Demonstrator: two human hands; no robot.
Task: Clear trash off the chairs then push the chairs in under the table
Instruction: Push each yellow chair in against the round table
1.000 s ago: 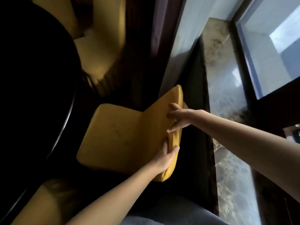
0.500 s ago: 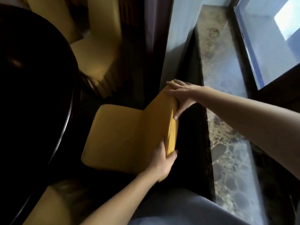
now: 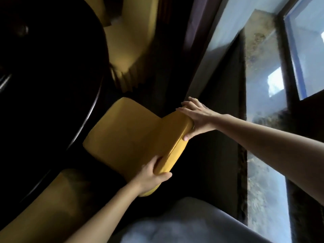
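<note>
The seat of the yellow padded chair (image 3: 122, 137) lies just beside the dark round table (image 3: 57, 81), left of our hands. Our left hand (image 3: 152, 176) and right hand (image 3: 197, 116) clasp opposite backrest ends.

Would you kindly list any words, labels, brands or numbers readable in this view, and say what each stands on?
None. No text, label or number shows on the yellow chair, the dark table, the stone windowsill or the window.
</note>
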